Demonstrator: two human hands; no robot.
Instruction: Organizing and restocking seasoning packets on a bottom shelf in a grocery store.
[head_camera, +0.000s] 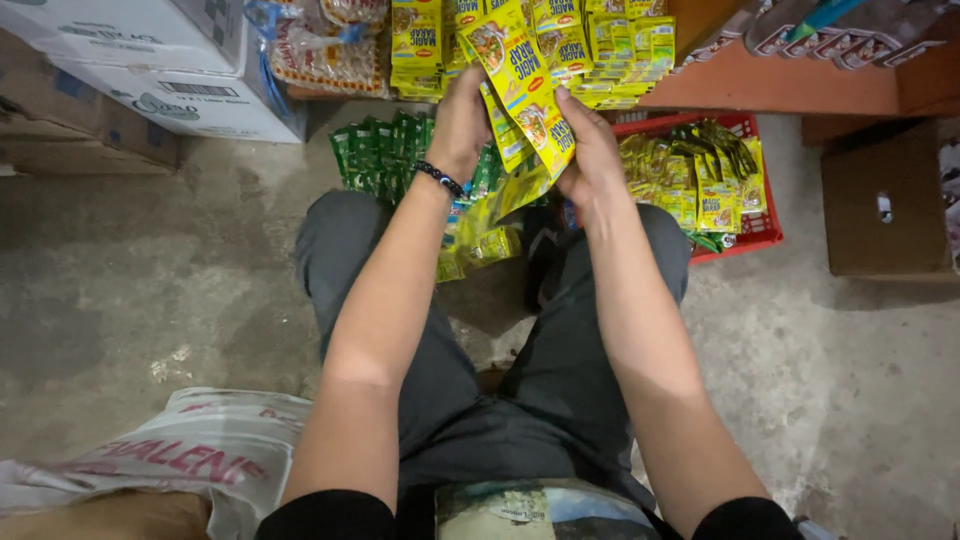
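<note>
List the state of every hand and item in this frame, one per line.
left hand: raised, gripping the sachet strip
right hand: raised, gripping the same strip
yellow sachet strip: held up, hanging down folded
red basket: on the floor, filled with yellow sachets
green sachet strips: piled on the floor
white cartons: stacked, closed
brown box: closed

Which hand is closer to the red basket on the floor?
The right hand. It holds the strip of yellow sachets just beside the red basket, near its left rim. The left hand grips the same strip farther away, above the green packets.
</note>
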